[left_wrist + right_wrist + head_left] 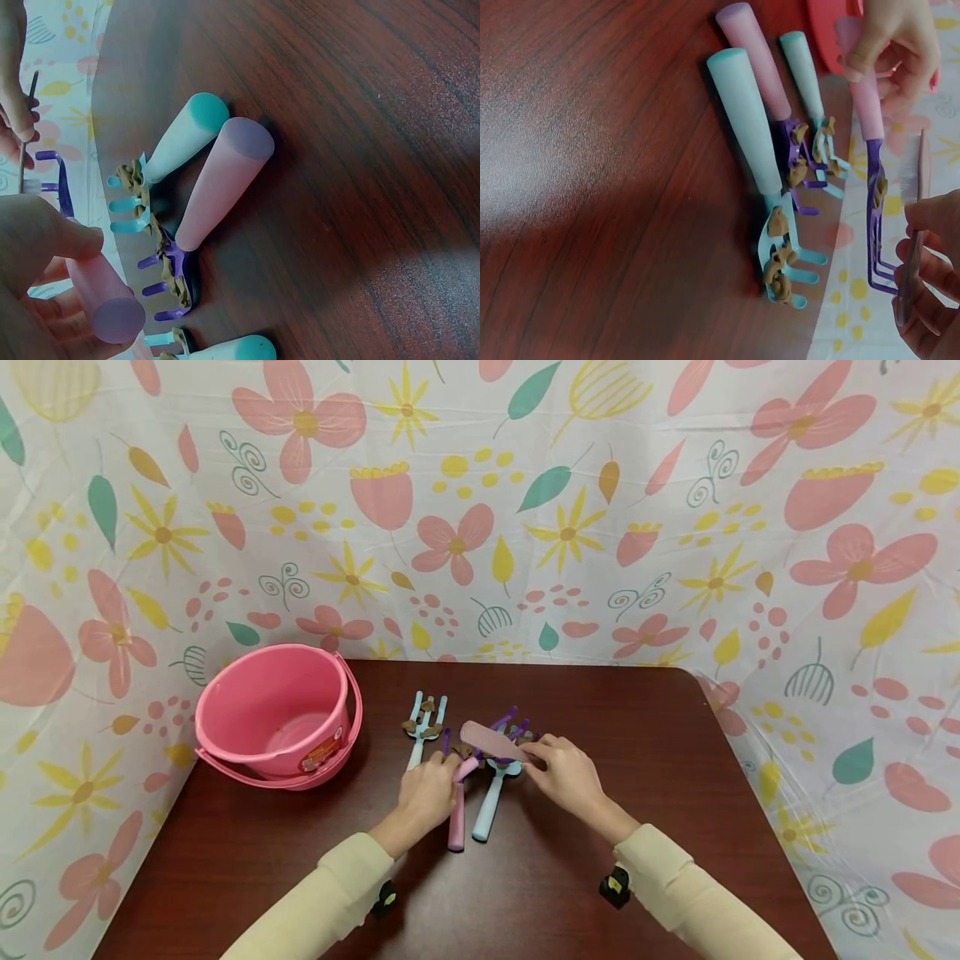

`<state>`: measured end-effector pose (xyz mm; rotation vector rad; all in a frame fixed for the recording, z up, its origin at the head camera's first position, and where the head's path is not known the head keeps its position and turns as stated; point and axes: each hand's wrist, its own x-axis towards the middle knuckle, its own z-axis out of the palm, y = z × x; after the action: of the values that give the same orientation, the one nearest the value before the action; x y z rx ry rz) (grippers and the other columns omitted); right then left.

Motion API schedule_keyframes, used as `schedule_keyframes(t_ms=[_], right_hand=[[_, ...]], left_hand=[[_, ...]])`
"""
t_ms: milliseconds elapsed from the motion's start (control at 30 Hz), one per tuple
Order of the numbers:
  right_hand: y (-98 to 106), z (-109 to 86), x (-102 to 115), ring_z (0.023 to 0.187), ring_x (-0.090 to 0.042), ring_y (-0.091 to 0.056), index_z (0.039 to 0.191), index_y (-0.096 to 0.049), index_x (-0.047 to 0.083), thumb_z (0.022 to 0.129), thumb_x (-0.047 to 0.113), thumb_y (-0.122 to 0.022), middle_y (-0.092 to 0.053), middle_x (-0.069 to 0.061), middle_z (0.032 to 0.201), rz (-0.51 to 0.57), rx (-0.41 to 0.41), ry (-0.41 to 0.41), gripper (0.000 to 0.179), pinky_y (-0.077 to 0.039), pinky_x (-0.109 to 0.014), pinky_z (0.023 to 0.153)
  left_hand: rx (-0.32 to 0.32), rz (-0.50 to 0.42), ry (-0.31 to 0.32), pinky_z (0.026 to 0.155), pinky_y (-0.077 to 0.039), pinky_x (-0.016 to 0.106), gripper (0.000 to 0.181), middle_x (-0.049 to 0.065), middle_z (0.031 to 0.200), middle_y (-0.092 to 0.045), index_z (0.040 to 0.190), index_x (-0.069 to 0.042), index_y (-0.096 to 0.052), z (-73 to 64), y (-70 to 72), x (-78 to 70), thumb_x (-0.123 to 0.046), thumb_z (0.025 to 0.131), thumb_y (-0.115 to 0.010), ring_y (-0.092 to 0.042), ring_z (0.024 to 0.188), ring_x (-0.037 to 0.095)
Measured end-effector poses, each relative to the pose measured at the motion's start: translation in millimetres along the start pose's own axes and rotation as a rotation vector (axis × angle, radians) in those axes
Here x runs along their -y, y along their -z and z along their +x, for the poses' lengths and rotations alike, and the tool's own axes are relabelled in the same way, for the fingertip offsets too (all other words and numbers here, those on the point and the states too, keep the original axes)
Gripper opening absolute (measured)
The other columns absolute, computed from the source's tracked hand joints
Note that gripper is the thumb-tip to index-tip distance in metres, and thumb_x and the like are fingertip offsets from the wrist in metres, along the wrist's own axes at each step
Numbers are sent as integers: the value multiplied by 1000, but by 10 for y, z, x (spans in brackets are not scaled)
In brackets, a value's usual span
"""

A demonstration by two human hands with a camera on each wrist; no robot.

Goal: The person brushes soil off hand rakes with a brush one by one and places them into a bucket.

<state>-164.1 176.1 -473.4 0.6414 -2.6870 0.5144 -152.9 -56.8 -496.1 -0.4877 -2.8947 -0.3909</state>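
My left hand grips the pink handle of a small garden fork with purple tines, held above the table. Some brown clumps cling to those tines. In my right hand is a flat pink brush, pinched between thumb and fingers; its pale bristles face the fork, close beside the tines. Below lie a light-blue fork and another pink-handled purple fork, both with brown clumps among their tines. A second light-blue fork lies left of them, partly behind my left hand.
A pink bucket with its handle lowered stands at the back left of the dark wooden table. Behind the table hangs a flower-patterned curtain. Black wrist devices sit under both sleeves.
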Motion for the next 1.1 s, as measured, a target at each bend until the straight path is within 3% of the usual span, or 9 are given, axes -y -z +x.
schedule_keyframes(t_ms=[367, 1100], right_hand=[[-48, 10, 27, 64, -8, -48, 98, -72, 17, 75, 19, -74, -60, 5, 78, -5, 12, -3, 23, -38, -22, 49], [54, -1, -39, 58, -8, -42, 97, -73, 15, 72, 18, -77, -58, 4, 73, -29, 1, -12, 25, -34, -21, 46]], left_hand=[[-20, -2, -23, 44, -45, 38, 30, 6, 79, -58, 98, -12, -61, 16, -11, -9, -19, 71, -74, -61, 59, 26], [-23, 36, 6, 43, -43, 35, 29, 4, 79, -56, 100, -16, -62, 43, 87, -13, -20, 73, -72, -60, 62, 22]])
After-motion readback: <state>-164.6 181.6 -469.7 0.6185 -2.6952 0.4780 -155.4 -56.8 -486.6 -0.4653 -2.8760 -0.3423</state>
